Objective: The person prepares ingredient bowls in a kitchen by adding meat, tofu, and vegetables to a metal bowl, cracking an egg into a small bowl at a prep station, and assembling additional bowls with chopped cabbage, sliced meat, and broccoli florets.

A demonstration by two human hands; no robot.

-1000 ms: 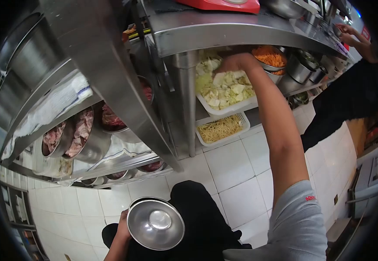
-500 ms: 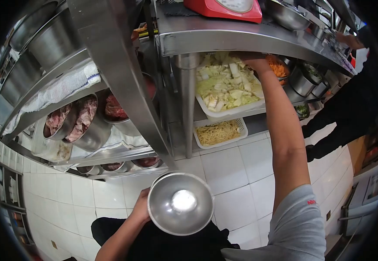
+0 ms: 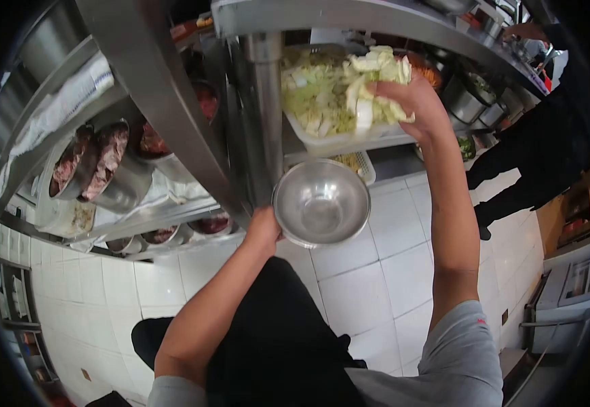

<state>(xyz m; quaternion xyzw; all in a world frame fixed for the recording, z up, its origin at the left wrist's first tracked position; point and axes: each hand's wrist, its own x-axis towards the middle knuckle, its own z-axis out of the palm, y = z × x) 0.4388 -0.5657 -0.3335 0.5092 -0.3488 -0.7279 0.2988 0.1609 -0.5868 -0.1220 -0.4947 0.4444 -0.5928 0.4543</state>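
My left hand (image 3: 265,229) grips the rim of a metal bowl (image 3: 322,202), which has nothing in it and tips slightly toward me. My right hand (image 3: 422,105) is closed around a bunch of chopped cabbage (image 3: 376,78), pale green and white pieces that stick out past the fingers. Below that bunch sits a white tub (image 3: 322,144) with more cut cabbage (image 3: 312,95) in it, on the shelf under the steel counter. The bowl is nearer to me than the tub and lower.
A steel counter edge (image 3: 349,20) overhangs the tub, with a post (image 3: 265,108) at its left. Left, a rack holds metal pots of raw meat (image 3: 108,159). Beneath the tub is a white basket (image 3: 368,168) of noodle-like strands. Shredded carrot (image 3: 425,71) lies behind my hand; a person (image 3: 532,149) stands right.
My right hand has come out from under the counter with cabbage in its grip. My left hand has moved the bowl forward, toward the tub. The view has shifted too.
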